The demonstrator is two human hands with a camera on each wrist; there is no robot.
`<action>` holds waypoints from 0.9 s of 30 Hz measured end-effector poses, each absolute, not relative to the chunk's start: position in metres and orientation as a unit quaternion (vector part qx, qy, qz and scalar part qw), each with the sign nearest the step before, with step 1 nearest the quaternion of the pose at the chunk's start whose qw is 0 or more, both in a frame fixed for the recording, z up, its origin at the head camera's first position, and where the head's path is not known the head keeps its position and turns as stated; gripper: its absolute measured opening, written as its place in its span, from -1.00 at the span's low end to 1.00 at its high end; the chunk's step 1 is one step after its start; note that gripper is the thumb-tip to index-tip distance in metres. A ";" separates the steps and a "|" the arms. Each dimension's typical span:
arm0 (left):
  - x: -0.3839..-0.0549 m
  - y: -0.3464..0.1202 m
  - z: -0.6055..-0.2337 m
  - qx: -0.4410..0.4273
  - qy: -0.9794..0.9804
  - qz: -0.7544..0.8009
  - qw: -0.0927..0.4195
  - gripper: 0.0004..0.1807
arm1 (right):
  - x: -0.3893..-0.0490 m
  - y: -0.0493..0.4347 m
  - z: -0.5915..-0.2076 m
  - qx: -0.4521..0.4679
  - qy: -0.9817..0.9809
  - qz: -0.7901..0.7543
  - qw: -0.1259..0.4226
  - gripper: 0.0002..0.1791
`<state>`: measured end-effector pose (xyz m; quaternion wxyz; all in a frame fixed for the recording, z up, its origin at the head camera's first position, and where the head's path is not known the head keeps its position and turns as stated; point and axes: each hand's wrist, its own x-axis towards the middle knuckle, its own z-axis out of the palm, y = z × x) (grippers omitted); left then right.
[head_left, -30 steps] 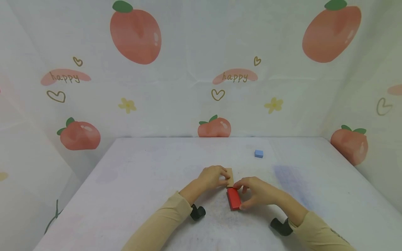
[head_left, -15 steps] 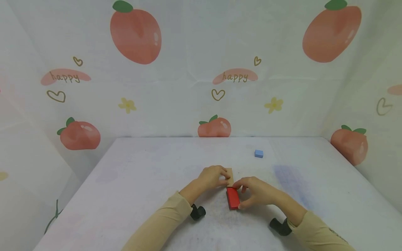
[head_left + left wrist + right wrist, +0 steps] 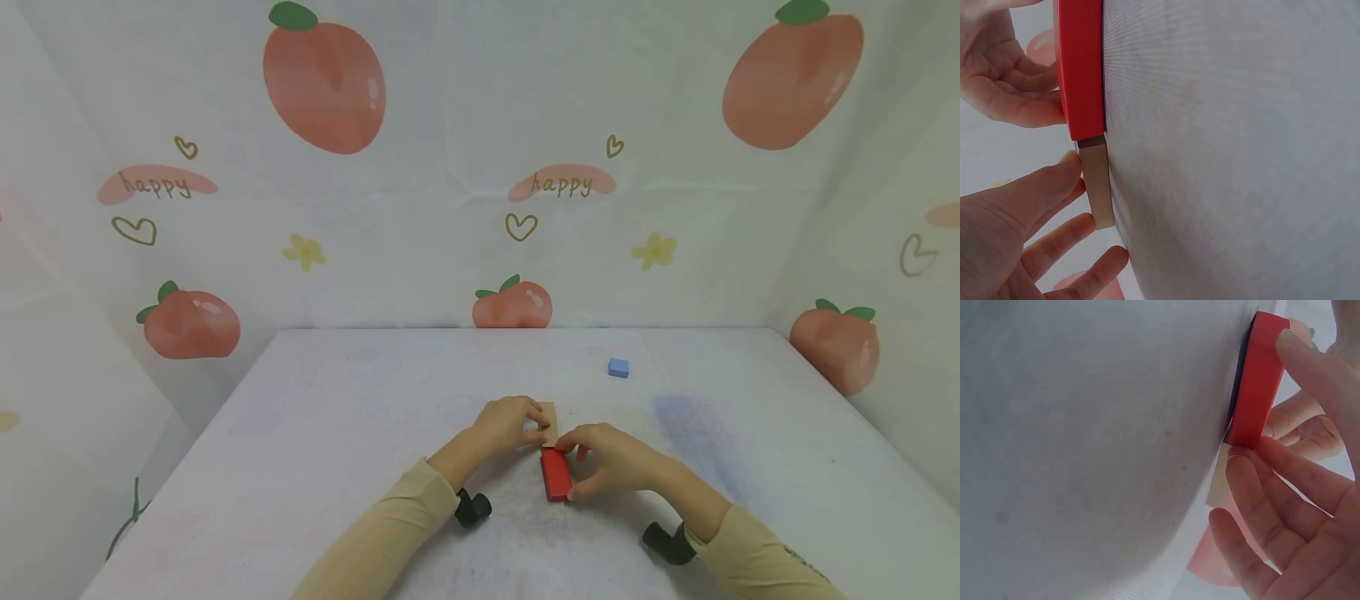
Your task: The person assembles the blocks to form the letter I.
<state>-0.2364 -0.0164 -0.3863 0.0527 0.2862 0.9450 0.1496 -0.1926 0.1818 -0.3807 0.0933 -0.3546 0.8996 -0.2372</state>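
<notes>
A tan wooden block [image 3: 551, 414] lies flat on the white table, right of centre in the head view. Directly in front of it, nearly in line, is a longer glossy red block [image 3: 557, 475]. My left hand [image 3: 506, 422] holds the wooden block from its left side, thumb near the red block. My right hand [image 3: 618, 458] grips the red block lengthwise, thumb at its near end and fingertips at its far end. In the left wrist view the red block [image 3: 1082, 69] meets the wooden block [image 3: 1099, 187] end to end; whether they touch I cannot tell.
A small blue block [image 3: 618, 368] sits farther back on the table [image 3: 360, 442], to the right. Behind the table hangs a white curtain [image 3: 450, 100] printed with fruit. Black wrist cameras sit under both wrists, close to the tabletop.
With my right hand on it, the red block has shifted slightly left, more into line with the wooden block. My left hand and the wooden block have stayed in place.
</notes>
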 end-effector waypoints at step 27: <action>-0.236 -0.015 -0.386 0.280 0.946 0.153 0.058 -0.71 | -0.194 0.181 -0.382 -0.337 0.900 -0.255 0.107 -0.43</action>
